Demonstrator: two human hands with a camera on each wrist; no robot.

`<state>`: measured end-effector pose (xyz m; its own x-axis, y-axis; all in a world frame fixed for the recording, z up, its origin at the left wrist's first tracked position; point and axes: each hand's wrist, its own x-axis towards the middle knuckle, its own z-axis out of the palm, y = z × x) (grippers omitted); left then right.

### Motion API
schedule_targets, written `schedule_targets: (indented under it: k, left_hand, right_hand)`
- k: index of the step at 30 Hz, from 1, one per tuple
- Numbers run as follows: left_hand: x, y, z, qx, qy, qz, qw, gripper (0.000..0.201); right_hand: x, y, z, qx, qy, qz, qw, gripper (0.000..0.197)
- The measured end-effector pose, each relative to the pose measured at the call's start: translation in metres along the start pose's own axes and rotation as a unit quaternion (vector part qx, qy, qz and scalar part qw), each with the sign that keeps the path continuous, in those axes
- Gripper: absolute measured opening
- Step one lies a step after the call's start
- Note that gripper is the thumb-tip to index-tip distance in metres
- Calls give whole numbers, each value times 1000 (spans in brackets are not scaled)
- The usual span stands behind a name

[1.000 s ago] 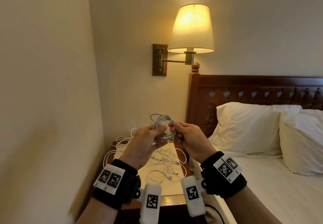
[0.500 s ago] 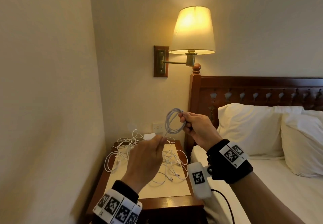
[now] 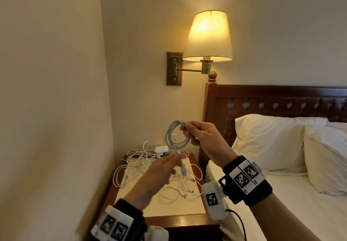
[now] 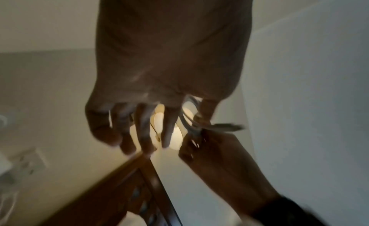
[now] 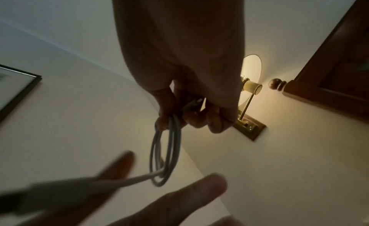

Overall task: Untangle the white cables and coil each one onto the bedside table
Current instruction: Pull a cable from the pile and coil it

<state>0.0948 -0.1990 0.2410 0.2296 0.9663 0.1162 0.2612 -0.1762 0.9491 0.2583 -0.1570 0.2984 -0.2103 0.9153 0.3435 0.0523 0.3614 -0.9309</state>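
My right hand [image 3: 185, 129] pinches the top of a coiled white cable [image 3: 175, 137] and holds it up above the bedside table [image 3: 187, 220]. In the right wrist view the coil [image 5: 165, 150] hangs from my right hand [image 5: 179, 117]. The coil's loose tail with its plug [image 3: 183, 169] hangs down beside my left hand [image 3: 169, 162]. That hand is blurred, just under the coil, with its fingers [image 4: 143, 134] straight and spread. A tangle of white cables [image 3: 142, 162] lies on the table's back half.
A lit wall lamp [image 3: 208, 37] hangs above the table. The wooden headboard [image 3: 281, 99] and the bed with white pillows [image 3: 272, 143] stand to the right. A wall [image 3: 56, 109] runs close along the table's left side. A cream mat [image 3: 169, 208] covers the tabletop.
My left hand let go of the cable's tail and its fingers straightened. The tail now hangs loose. The right hand still holds the coil up.
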Motion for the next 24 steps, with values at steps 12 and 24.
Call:
schedule_targets:
  k: [12, 24]
  left_hand:
    - [21, 48, -43, -8, 10, 101, 995, 32]
    - [35, 24, -14, -124, 207, 102, 965, 37]
  right_hand:
    - [-8, -8, -9, -64, -91, -38, 993, 24]
    - [-40, 45, 19, -124, 88, -181, 972, 53]
